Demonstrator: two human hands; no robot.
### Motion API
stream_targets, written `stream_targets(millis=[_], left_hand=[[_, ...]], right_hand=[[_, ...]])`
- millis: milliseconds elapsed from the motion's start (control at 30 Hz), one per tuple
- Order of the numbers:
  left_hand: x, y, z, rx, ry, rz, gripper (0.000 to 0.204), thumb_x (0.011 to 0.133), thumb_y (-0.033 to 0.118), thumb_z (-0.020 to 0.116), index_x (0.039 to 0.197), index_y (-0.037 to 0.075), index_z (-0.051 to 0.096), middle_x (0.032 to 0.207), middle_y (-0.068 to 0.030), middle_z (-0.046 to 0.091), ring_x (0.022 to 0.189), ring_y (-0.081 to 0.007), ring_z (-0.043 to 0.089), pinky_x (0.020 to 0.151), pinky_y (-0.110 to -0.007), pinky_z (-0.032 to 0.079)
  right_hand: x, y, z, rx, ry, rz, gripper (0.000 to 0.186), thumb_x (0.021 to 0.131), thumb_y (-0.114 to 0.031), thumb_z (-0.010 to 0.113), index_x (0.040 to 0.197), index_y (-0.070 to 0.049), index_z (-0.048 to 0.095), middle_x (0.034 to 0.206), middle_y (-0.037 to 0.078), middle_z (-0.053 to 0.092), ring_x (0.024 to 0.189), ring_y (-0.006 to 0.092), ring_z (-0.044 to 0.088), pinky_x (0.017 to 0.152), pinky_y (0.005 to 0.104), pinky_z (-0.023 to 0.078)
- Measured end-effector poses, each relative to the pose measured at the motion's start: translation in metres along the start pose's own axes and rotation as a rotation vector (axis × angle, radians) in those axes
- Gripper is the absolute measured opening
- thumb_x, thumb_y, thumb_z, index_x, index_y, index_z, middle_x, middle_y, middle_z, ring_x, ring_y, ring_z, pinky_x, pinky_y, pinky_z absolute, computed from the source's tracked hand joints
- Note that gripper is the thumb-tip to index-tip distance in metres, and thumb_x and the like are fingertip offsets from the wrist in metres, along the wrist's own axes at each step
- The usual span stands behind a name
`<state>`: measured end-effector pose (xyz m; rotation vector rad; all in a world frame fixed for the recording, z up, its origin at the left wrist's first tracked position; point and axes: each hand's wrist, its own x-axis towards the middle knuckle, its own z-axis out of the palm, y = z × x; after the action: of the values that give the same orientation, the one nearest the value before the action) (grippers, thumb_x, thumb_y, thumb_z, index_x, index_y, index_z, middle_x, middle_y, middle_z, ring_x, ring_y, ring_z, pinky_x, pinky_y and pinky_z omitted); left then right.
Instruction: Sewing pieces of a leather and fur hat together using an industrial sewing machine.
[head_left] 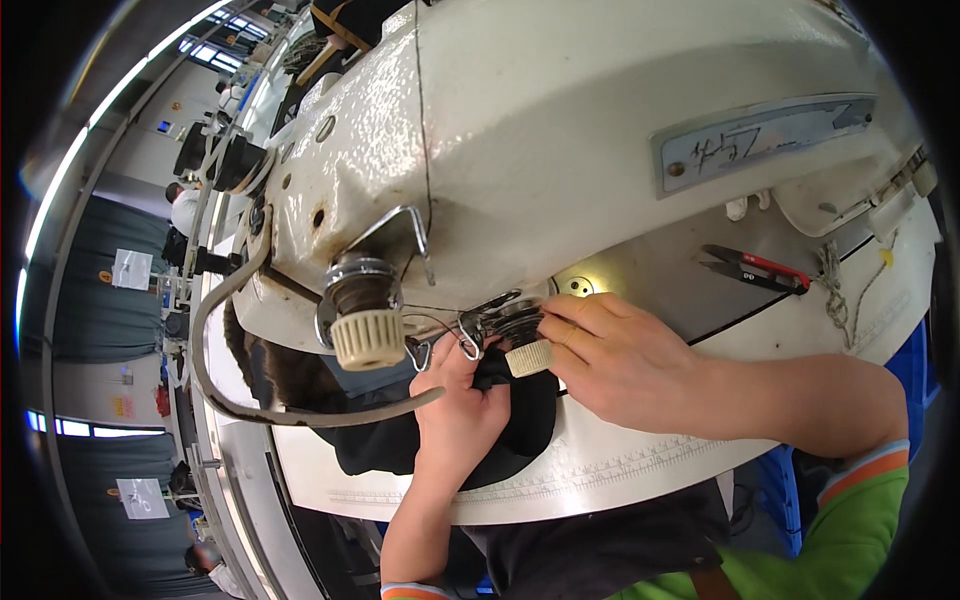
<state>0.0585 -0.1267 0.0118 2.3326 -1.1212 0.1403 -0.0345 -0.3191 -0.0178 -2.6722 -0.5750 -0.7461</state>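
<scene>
A white sewing machine (540, 130) fills the upper view, its head above a dark cloth (525, 425). My left hand (460, 415) lies on this cloth under the machine head, fingers closed on it and the fingertips partly hidden behind metal thread guides. Close by on the right, my right hand (620, 365) has its fingers bent and pressed together beside the smaller cream tension knob (530, 358). Its fingertips are hidden behind the tension discs, so what they hold cannot be seen. A larger cream knob (368, 340) with a spring sticks out further left.
Thread snips (755, 270) with red and black handles lie on the machine bed at right, near loose cord (835, 290). A curved metal lever (300, 415) juts out left of my left hand. The white table edge (600, 465) carries a printed ruler. Other people work at far left.
</scene>
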Motion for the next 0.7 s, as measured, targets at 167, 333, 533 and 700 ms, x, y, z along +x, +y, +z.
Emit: stream_targets(millis=[167,333,533,700], left_hand=[[0.0,0.002,-0.004,-0.153,-0.037,-0.246,0.023,0.082,-0.008,0.067,0.104,-0.002,0.069,0.092,-0.0096,0.072,0.083,-0.0155,0.066,0.078,-0.029,0.052],[0.003,0.008,-0.004,-0.149,0.007,-0.2,0.019,0.085,-0.004,0.069,0.104,-0.002,0.069,0.089,-0.007,0.071,0.084,-0.0088,0.062,0.078,-0.025,0.051],[0.0,0.0,-0.001,-0.151,-0.008,-0.202,0.018,0.087,-0.003,0.068,0.105,-0.002,0.069,0.085,-0.0069,0.07,0.08,-0.0085,0.059,0.077,-0.025,0.05],[-0.001,-0.001,0.0,-0.157,0.012,-0.177,0.019,0.087,-0.003,0.068,0.106,-0.003,0.069,0.088,-0.0065,0.071,0.082,-0.0085,0.06,0.078,-0.025,0.05]], right_hand=[[-0.006,-0.001,-0.006,-0.016,0.062,-0.046,0.026,0.077,-0.016,0.063,0.096,0.001,0.066,0.118,0.018,0.068,0.115,0.03,0.06,0.096,0.0381,0.048],[-0.011,-0.012,-0.001,0.113,0.109,-0.273,0.025,0.075,-0.017,0.064,0.091,0.001,0.067,0.109,0.016,0.069,0.108,0.0278,0.062,0.092,0.0358,0.05],[-0.008,-0.016,0.0,0.036,0.071,-0.264,0.025,0.073,-0.018,0.064,0.089,0.001,0.068,0.096,0.011,0.068,0.09,0.0208,0.061,0.08,0.0308,0.05],[-0.003,-0.013,0.001,0.09,0.046,-0.129,0.019,0.075,-0.017,0.063,0.088,-0.003,0.065,0.1,0.009,0.066,0.09,0.0197,0.058,0.077,0.0304,0.048]])
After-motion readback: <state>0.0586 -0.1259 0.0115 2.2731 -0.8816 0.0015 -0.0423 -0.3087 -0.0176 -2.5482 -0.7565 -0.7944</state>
